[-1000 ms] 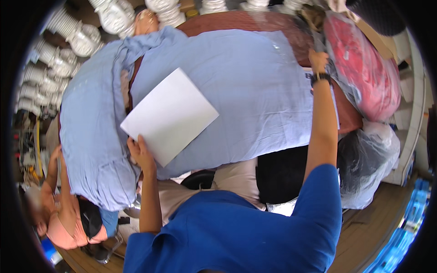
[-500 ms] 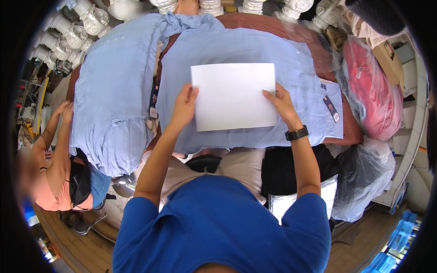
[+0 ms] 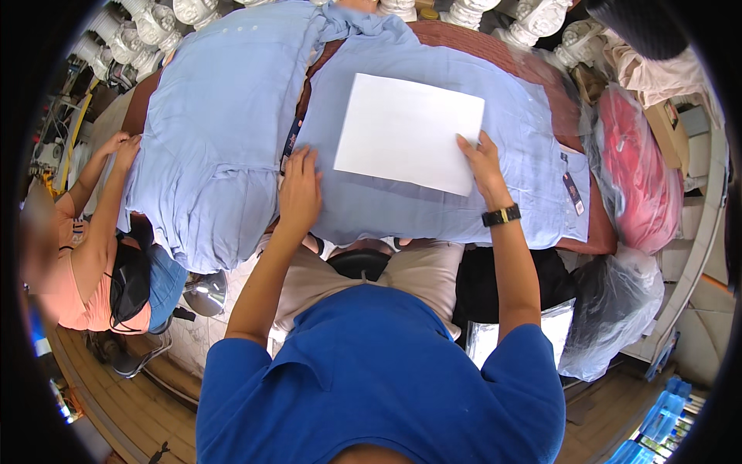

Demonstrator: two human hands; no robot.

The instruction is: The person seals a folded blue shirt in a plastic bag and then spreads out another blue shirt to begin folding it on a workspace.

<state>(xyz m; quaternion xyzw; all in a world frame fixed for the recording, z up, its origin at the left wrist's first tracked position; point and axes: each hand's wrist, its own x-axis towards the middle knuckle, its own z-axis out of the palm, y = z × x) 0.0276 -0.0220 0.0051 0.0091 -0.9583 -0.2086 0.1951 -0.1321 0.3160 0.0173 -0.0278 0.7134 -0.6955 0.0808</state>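
Observation:
A white rectangular sheet (image 3: 410,131) is tilted over a light blue garment (image 3: 502,116) spread on the table. My right hand (image 3: 485,162) pinches the sheet's right edge, thumb on top. My left hand (image 3: 300,189) is off the sheet; its fingers are stretched out over the garment's left edge, close to a dark hang tag (image 3: 291,138). A second dark hang tag (image 3: 573,192) lies at the garment's right end. Left of the gap lies another light blue garment (image 3: 224,116), bunched toward its near end.
A co-worker's hands (image 3: 127,147) touch the left garment's edge. Brown cloth (image 3: 506,66) covers the table. Red goods in clear plastic (image 3: 638,166) stand at right, with a grey plastic bag (image 3: 610,317) below. White ornate balusters (image 3: 533,22) line the back.
My left hand has let go of the sheet and moved onto the garment's left edge. The sheet, now in my right hand only, has turned clockwise.

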